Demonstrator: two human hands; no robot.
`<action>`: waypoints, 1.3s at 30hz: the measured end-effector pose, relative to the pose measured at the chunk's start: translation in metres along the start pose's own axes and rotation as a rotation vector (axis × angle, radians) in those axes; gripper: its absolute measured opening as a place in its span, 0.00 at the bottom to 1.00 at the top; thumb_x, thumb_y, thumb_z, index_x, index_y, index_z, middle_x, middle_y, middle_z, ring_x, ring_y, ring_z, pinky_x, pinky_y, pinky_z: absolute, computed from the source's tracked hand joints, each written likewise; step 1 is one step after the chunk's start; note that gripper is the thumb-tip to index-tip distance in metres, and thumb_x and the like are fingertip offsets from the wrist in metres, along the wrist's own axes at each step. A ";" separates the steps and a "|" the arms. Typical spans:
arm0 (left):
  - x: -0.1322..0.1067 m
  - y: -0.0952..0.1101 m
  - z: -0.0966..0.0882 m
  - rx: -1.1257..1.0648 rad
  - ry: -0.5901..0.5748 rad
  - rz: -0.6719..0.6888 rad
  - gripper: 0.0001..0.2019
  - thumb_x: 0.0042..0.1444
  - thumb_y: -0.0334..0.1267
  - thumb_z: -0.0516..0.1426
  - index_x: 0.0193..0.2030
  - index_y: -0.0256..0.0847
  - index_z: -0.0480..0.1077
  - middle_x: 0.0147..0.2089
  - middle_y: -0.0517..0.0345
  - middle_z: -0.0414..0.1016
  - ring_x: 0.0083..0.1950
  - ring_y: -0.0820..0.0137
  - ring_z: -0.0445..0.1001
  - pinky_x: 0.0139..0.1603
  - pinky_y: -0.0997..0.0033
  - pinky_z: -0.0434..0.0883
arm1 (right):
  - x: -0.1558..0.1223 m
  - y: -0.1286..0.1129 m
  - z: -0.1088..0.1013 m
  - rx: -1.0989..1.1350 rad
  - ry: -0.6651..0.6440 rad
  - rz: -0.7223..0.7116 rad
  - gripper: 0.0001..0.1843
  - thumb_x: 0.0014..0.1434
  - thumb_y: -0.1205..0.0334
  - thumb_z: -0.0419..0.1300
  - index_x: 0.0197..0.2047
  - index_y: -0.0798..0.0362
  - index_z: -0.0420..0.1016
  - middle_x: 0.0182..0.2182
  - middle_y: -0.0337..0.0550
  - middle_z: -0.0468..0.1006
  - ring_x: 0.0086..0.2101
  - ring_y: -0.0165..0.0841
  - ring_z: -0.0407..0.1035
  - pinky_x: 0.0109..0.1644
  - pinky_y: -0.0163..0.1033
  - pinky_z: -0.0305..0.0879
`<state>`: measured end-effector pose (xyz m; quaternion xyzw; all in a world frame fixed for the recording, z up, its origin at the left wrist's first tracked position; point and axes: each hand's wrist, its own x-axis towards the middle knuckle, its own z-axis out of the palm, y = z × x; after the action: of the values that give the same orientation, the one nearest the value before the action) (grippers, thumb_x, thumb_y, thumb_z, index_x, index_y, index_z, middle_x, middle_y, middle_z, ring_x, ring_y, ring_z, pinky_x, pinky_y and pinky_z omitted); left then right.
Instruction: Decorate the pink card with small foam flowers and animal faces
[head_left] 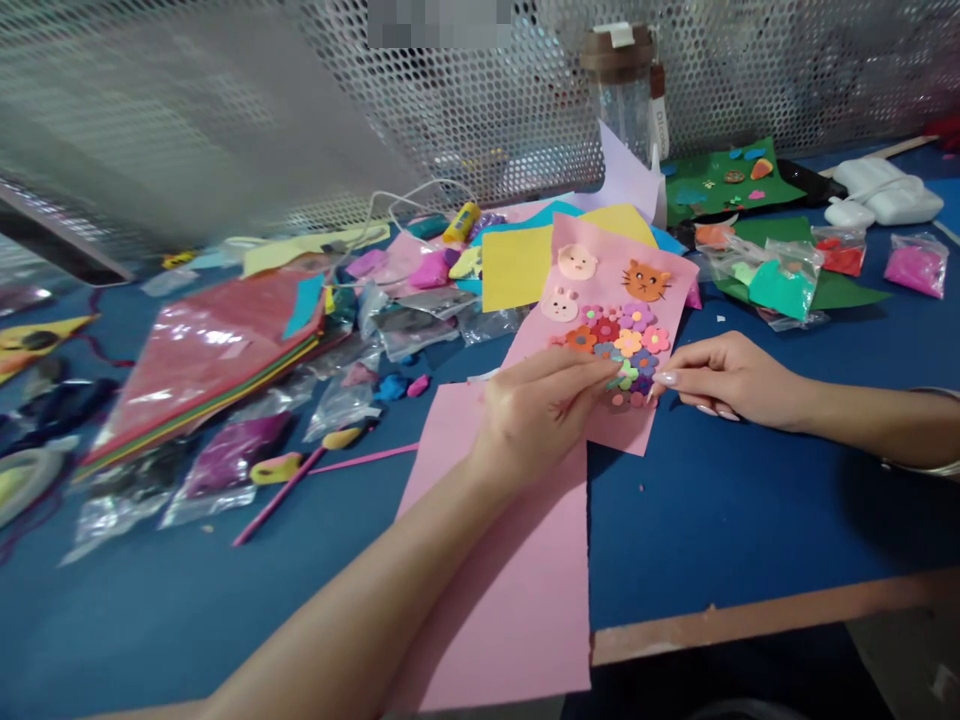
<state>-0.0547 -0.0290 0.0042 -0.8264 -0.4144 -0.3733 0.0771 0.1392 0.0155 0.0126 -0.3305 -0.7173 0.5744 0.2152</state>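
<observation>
A pink sheet (622, 435) carries clay animal faces, among them an orange cat face (646, 281), and a cluster of colourful clay flowers (628, 341). My left hand (525, 405) reaches over it from the left. Its fingers are pressed together at the green flower in the cluster's lower part, and what they pinch is hidden. At the cluster's right edge, my right hand (731, 370) has thumb and forefinger pinched; anything between them is too small to name. A larger pink sheet (517, 600) lies under my left forearm.
Left of the sheets are a red plastic folder (217, 345), a bag of purple clay (236, 455) and a pink stick (277, 497). Behind stand a brown-lidded bottle (621, 85) and a perforated metal panel (465, 110). Clay packets (787, 280) lie at right.
</observation>
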 end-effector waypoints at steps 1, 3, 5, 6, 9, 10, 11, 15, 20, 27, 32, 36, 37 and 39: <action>0.000 0.001 -0.001 -0.011 0.009 0.011 0.06 0.53 0.32 0.54 0.32 0.37 0.72 0.30 0.56 0.76 0.31 0.75 0.74 0.30 0.79 0.72 | 0.000 0.000 0.000 -0.006 -0.001 0.001 0.12 0.55 0.65 0.52 0.22 0.59 0.66 0.12 0.30 0.59 0.13 0.18 0.51 0.16 0.28 0.46; 0.001 0.003 -0.003 -0.012 0.014 0.030 0.05 0.53 0.32 0.55 0.31 0.37 0.72 0.27 0.58 0.76 0.28 0.76 0.73 0.28 0.80 0.72 | 0.000 0.001 0.000 -0.021 -0.005 0.003 0.12 0.55 0.64 0.52 0.22 0.59 0.67 0.12 0.31 0.60 0.13 0.18 0.52 0.16 0.28 0.46; 0.000 0.002 -0.002 0.009 0.016 0.046 0.05 0.53 0.32 0.54 0.32 0.37 0.72 0.27 0.58 0.76 0.27 0.76 0.73 0.26 0.80 0.71 | 0.000 0.000 0.000 -0.029 -0.012 0.004 0.11 0.54 0.63 0.52 0.24 0.59 0.68 0.12 0.31 0.60 0.13 0.18 0.52 0.16 0.28 0.46; 0.000 0.001 -0.001 0.026 0.018 0.051 0.06 0.54 0.32 0.54 0.33 0.36 0.72 0.27 0.57 0.76 0.27 0.76 0.73 0.27 0.80 0.71 | 0.000 0.000 0.000 -0.032 -0.017 0.003 0.11 0.54 0.63 0.52 0.25 0.60 0.69 0.12 0.31 0.60 0.13 0.18 0.52 0.16 0.28 0.47; -0.002 -0.002 0.002 0.070 0.011 0.048 0.07 0.55 0.30 0.52 0.37 0.34 0.71 0.30 0.53 0.76 0.30 0.74 0.74 0.28 0.79 0.71 | 0.000 0.000 0.000 -0.046 -0.024 0.001 0.11 0.54 0.62 0.53 0.26 0.60 0.70 0.12 0.31 0.60 0.13 0.18 0.52 0.16 0.27 0.47; -0.002 -0.002 0.002 0.071 0.006 0.046 0.07 0.54 0.30 0.52 0.37 0.34 0.71 0.31 0.52 0.76 0.30 0.74 0.74 0.29 0.78 0.71 | 0.000 0.000 0.000 -0.055 -0.025 -0.002 0.11 0.54 0.62 0.53 0.26 0.60 0.69 0.12 0.31 0.60 0.13 0.18 0.52 0.16 0.27 0.47; -0.002 -0.002 0.002 0.061 -0.003 0.047 0.07 0.54 0.30 0.52 0.36 0.34 0.71 0.31 0.53 0.76 0.31 0.74 0.74 0.30 0.78 0.71 | 0.000 0.000 0.000 -0.063 -0.026 -0.006 0.12 0.55 0.62 0.52 0.26 0.60 0.69 0.12 0.31 0.60 0.13 0.18 0.52 0.16 0.27 0.47; 0.000 0.003 -0.002 0.005 -0.010 0.056 0.03 0.52 0.33 0.56 0.30 0.36 0.71 0.26 0.57 0.75 0.27 0.77 0.72 0.26 0.80 0.69 | 0.000 0.001 -0.001 -0.081 -0.034 -0.012 0.12 0.55 0.62 0.52 0.27 0.60 0.70 0.12 0.31 0.60 0.13 0.18 0.52 0.17 0.27 0.47; -0.001 0.002 -0.003 0.002 -0.001 0.096 0.05 0.50 0.35 0.58 0.30 0.34 0.72 0.23 0.58 0.72 0.22 0.78 0.68 0.21 0.81 0.65 | 0.000 0.001 -0.001 -0.088 -0.046 -0.011 0.12 0.55 0.62 0.52 0.27 0.61 0.70 0.12 0.31 0.60 0.13 0.18 0.52 0.17 0.27 0.47; -0.003 -0.003 0.006 0.014 -0.048 0.129 0.07 0.54 0.27 0.51 0.38 0.33 0.70 0.33 0.51 0.73 0.33 0.74 0.72 0.31 0.77 0.71 | 0.000 0.001 0.000 -0.097 -0.040 -0.016 0.12 0.55 0.62 0.52 0.28 0.62 0.71 0.12 0.31 0.60 0.13 0.18 0.52 0.17 0.28 0.48; 0.000 0.004 0.002 -0.012 -0.039 0.166 0.03 0.52 0.30 0.56 0.33 0.34 0.70 0.28 0.56 0.74 0.28 0.76 0.71 0.29 0.79 0.70 | -0.001 0.001 -0.001 -0.098 -0.045 -0.025 0.12 0.55 0.63 0.52 0.27 0.61 0.70 0.12 0.31 0.60 0.13 0.18 0.52 0.17 0.27 0.47; -0.002 0.002 0.000 0.083 -0.033 0.137 0.05 0.55 0.32 0.53 0.34 0.35 0.70 0.26 0.57 0.73 0.25 0.77 0.70 0.25 0.80 0.68 | -0.001 0.001 -0.001 -0.100 -0.045 -0.020 0.12 0.55 0.62 0.52 0.28 0.61 0.70 0.12 0.31 0.60 0.13 0.18 0.52 0.17 0.28 0.47; -0.002 0.001 0.000 0.092 -0.030 0.139 0.06 0.55 0.31 0.52 0.35 0.35 0.70 0.27 0.56 0.73 0.26 0.77 0.70 0.25 0.80 0.68 | -0.001 0.001 0.000 -0.100 -0.044 -0.018 0.12 0.55 0.62 0.52 0.28 0.62 0.71 0.12 0.30 0.60 0.13 0.18 0.52 0.17 0.28 0.48; -0.003 0.000 0.001 0.078 -0.034 0.145 0.07 0.56 0.29 0.50 0.37 0.34 0.69 0.29 0.55 0.74 0.28 0.76 0.71 0.27 0.79 0.69 | -0.001 0.002 0.000 -0.100 -0.044 -0.020 0.11 0.55 0.63 0.52 0.28 0.62 0.71 0.12 0.31 0.60 0.13 0.18 0.52 0.17 0.28 0.48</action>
<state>-0.0552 -0.0302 0.0011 -0.8569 -0.3687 -0.3363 0.1291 0.1402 0.0154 0.0111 -0.3211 -0.7530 0.5426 0.1883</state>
